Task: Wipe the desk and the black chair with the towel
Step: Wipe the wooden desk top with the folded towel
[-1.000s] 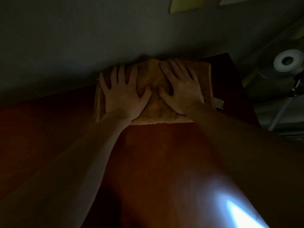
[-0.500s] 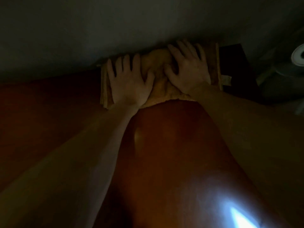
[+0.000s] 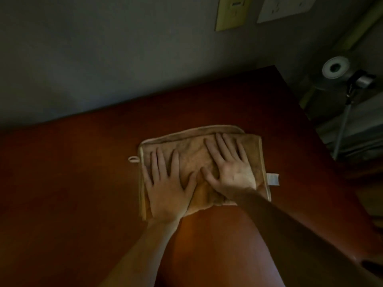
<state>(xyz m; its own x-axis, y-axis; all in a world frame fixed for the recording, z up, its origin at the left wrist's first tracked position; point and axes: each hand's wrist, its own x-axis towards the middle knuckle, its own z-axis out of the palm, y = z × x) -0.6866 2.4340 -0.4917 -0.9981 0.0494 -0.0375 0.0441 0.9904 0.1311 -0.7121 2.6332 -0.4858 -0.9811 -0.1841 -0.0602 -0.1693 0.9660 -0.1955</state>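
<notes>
Two hands [image 3: 169,191] [image 3: 232,175], one towel [image 3: 192,156], one desk [image 3: 83,183], two wall plates [image 3: 231,12] [image 3: 286,7]

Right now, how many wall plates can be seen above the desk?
2. A yellowish plate sits high on the wall, and a white plate is just to its right. The frame's top edge cuts both. Others may lie outside the view.

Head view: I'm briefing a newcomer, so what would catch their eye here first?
Two flat hands, left hand and right hand, press a folded tan towel near the middle of the reddish-brown desk. A yellowish wall plate sits on the grey wall above.
</notes>
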